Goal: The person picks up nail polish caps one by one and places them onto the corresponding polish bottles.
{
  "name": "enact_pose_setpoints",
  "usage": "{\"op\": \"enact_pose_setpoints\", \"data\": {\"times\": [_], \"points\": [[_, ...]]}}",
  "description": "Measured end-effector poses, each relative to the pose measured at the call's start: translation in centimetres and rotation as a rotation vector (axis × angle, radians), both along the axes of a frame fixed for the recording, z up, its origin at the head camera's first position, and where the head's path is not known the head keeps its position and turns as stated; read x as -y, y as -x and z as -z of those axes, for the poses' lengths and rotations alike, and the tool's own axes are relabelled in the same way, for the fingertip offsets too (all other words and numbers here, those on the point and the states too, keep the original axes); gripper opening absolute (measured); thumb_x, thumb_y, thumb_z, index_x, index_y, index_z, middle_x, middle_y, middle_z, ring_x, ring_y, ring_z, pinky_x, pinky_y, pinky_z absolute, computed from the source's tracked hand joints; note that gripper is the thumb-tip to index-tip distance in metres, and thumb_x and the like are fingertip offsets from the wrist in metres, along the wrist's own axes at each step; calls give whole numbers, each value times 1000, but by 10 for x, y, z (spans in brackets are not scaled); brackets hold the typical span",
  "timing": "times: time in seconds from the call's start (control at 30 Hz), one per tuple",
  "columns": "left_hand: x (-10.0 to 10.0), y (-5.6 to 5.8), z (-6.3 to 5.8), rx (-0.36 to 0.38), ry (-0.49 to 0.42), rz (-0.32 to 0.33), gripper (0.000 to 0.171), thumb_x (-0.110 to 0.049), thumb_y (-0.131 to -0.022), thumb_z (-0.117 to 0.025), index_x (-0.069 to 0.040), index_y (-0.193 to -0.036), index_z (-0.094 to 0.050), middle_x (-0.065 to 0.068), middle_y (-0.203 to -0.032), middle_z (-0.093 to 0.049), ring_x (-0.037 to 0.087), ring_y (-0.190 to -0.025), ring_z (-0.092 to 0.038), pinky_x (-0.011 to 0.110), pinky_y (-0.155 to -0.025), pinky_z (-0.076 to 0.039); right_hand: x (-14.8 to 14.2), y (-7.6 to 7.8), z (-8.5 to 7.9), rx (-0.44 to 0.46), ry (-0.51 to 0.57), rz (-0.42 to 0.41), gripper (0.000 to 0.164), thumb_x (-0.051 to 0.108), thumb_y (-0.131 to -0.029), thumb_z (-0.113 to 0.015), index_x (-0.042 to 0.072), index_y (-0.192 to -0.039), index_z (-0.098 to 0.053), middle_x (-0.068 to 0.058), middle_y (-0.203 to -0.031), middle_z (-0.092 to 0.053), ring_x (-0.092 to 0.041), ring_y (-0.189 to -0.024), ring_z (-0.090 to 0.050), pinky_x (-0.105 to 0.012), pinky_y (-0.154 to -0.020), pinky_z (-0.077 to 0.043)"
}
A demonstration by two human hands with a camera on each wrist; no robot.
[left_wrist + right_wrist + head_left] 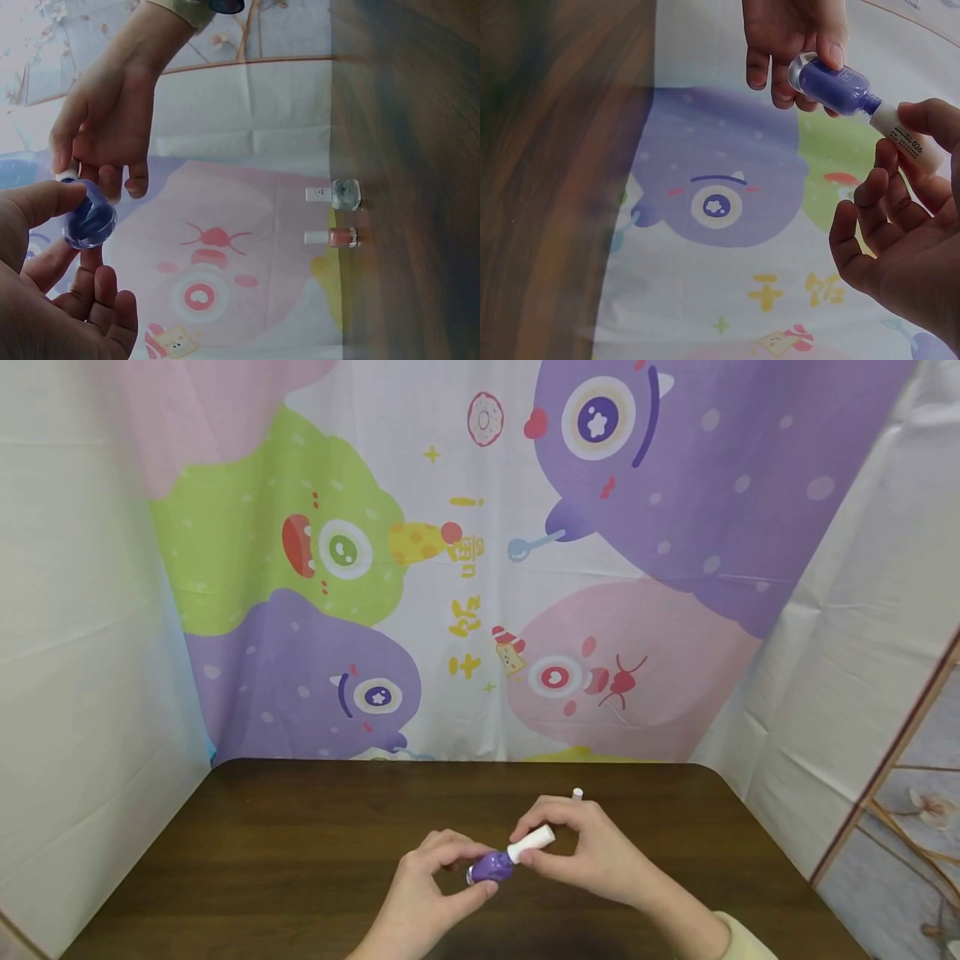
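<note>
My left hand (pixel 429 881) pinches a small purple nail polish bottle (pixel 491 867) between thumb and fingers. The bottle lies tilted over the table, its clear base toward the left palm. Its white cap (pixel 534 843) is gripped by the thumb and fingers of my right hand (pixel 592 852). In the right wrist view the threaded neck (pixel 871 103) shows between the purple glass and the lower end of the cap, which bears small print and "026". The other fingers of both hands curve loosely beside the bottle.
Two more nail polish bottles stand on the dark wooden table (pixel 300 827): a grey-green one (pixel 346 194) and an orange-red one (pixel 343 237), both with white caps. A cartoon-print curtain (pixel 450 718) hangs behind the table, with white cloth on both sides.
</note>
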State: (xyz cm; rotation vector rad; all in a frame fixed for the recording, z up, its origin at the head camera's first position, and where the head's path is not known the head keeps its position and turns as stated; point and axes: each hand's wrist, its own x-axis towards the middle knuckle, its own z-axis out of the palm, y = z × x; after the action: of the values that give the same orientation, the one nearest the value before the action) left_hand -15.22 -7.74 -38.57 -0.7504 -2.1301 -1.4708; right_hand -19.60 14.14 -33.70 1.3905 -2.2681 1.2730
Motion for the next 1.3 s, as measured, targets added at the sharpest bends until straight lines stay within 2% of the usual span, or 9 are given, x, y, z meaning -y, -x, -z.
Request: {"op": "enact_pose_setpoints", "data": {"times": [0.27,0.4,0.6,0.7,1.0,1.13,1.3], "points": [[-2,0,0,33,-16,24,21,-19,-76,-79,-21,-95,-71,-10,-90,-68,12,-84,-57,26,-72,-46,3,0,-1,42,23,12,16,14,-82,-73,20,-97,-68,5,-88,-65,-8,-82,-58,-26,-71,-48],[-4,1,1,94,-13,22,20,-23,-77,-78,-23,-95,-71,-11,-90,-68,13,-81,-56,27,-72,-45,4,2,1,63,39,13,17,12,-82,-73,19,-96,-68,4,-87,-66,-8,-81,-58,-27,-69,-48],[-6,0,1,223,17,-4,21,-27,-76,-79,-26,-95,-70,-13,-87,-66,16,-80,-56,27,-73,-44,6,4,2,87,51,12,16,10,-81,-73,17,-95,-69,3,-87,-67,-6,-80,-59,-27,-65,-48],[-8,1,2,259,16,-8,22,-26,-75,-79,-26,-95,-71,-13,-86,-66,17,-80,-56,27,-73,-44,7,5,2,99,53,11,14,11,-81,-73,17,-94,-70,3,-86,-67,-5,-77,-58,-26,-61,-47],[-12,1,4,230,-38,11,21,-24,-76,-78,-18,-95,-72,-6,-86,-68,13,-79,-56,27,-72,-45,10,6,3,163,45,50,9,16,-82,-73,20,-89,-71,6,-84,-67,-6,-68,-57,-26,-55,-46],[-13,1,4,221,-61,27,22,-22,-76,-78,-16,-97,-72,-4,-86,-68,8,-81,-55,27,-72,-46,11,6,2,172,53,50,5,17,-83,-73,14,-85,-70,4,-86,-68,-6,-68,-56,-25,-54,-46],[-14,1,3,250,-80,25,22,-21,-76,-79,-16,-96,-72,-4,-87,-67,9,-81,-55,26,-72,-45,13,1,-6,163,51,78,6,13,-81,-74,14,-81,-68,2,-84,-69,-5,-66,-56,-24,-54,-44]]}}
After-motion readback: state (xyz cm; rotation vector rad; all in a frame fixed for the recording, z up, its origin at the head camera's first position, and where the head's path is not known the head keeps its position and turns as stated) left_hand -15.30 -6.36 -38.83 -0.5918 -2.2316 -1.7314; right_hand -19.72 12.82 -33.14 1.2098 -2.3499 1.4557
